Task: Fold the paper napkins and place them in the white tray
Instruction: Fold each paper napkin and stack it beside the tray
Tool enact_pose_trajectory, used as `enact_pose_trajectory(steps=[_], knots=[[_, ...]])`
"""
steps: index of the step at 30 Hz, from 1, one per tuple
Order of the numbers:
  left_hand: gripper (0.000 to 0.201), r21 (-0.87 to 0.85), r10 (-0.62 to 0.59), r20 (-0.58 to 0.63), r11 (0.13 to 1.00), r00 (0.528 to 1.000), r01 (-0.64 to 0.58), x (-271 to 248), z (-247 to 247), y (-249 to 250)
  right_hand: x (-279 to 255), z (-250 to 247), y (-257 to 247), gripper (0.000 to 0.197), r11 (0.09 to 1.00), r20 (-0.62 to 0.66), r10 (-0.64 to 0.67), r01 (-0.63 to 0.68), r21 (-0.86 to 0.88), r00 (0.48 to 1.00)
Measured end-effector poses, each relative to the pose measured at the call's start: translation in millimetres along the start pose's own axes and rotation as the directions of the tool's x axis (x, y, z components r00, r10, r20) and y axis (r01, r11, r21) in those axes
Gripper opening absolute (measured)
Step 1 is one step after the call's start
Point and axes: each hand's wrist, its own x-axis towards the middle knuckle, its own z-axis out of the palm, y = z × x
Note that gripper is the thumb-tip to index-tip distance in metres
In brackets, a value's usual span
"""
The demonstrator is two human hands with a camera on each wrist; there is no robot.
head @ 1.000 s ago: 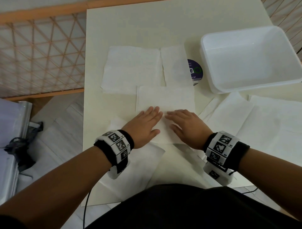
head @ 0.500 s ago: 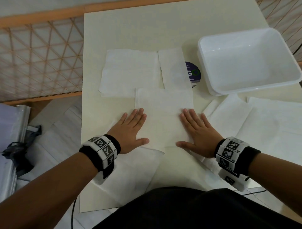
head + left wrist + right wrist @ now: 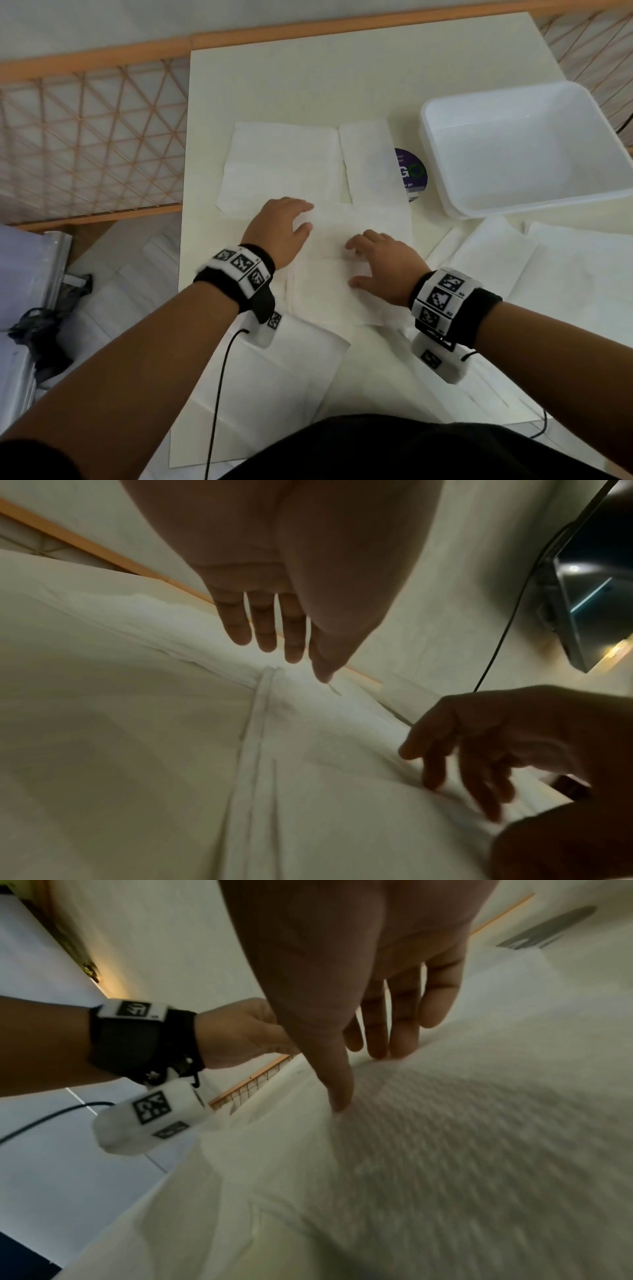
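Observation:
A white folded napkin (image 3: 359, 233) lies in the middle of the cream table (image 3: 342, 85). My left hand (image 3: 284, 226) is at its far-left corner, fingers pointing down, and the thumb tip touches the paper; in the left wrist view the fingers (image 3: 263, 631) look straight with nothing between them. My right hand (image 3: 380, 260) rests on the napkin's right half with bent fingers, and its fingertips (image 3: 394, 1047) and thumb press the embossed paper (image 3: 445, 1150). The empty white tray (image 3: 548, 205) stands at the far right.
More unfolded napkins lie at the far left (image 3: 281, 164), at the right (image 3: 565, 274) and near my body (image 3: 284, 377). A narrow folded one (image 3: 370, 161) partly covers a purple round sticker (image 3: 412, 171). A wooden lattice railing (image 3: 85, 137) runs left of the table edge.
Both hands lay flat on the napkin's near side edges. The left hand has moved up to the far-left corner, and the right hand has slid inward with its fingers bent.

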Motion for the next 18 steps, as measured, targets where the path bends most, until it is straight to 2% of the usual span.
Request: enact_pose_trajectory(steps=[3, 5, 9, 12, 14, 16, 18], knots=[[0.049, 0.088, -0.061, 0.110, 0.995, 0.992, 0.052, 18, -1, -3, 9, -7, -2, 0.046, 0.997, 0.060, 0.066, -0.068, 0.021, 0.996], [0.049, 0.184, -0.067, 0.131, 0.982, 0.989, 0.042, 22, -1, -4, 11, -8, -3, 0.035, 0.997, 0.074, 0.075, -0.075, -0.002, 0.994], [0.033, 0.229, -0.035, 0.021, 0.973, 0.999, 0.029, 21, 1, -3, 8, -9, -4, 0.018, 0.999, 0.082, -0.010, 0.014, -0.045, 0.997], [0.020, 0.170, -0.002, -0.017, 0.985, 1.000, 0.005, 20, 1, -5, 4, -17, 4, 0.014, 0.984, 0.116, -0.008, -0.012, 0.176, 0.993], [0.014, 0.117, 0.021, -0.012, 0.993, 1.000, -0.019, 19, 0, -7, 5, -27, 14, 0.011, 0.934, 0.056, 0.034, -0.051, 0.353, 0.998], [0.013, 0.080, 0.044, -0.024, 0.996, 0.999, -0.042, 17, 1, -11, 15, -39, 25, 0.012, 0.890, -0.070, 0.128, -0.083, 0.448, 0.989], [0.009, 0.046, 0.067, -0.072, 0.997, 0.995, -0.064, 16, 0, -16, 35, -50, 34, 0.012, 0.824, -0.208, 0.253, -0.098, 0.557, 0.945]])
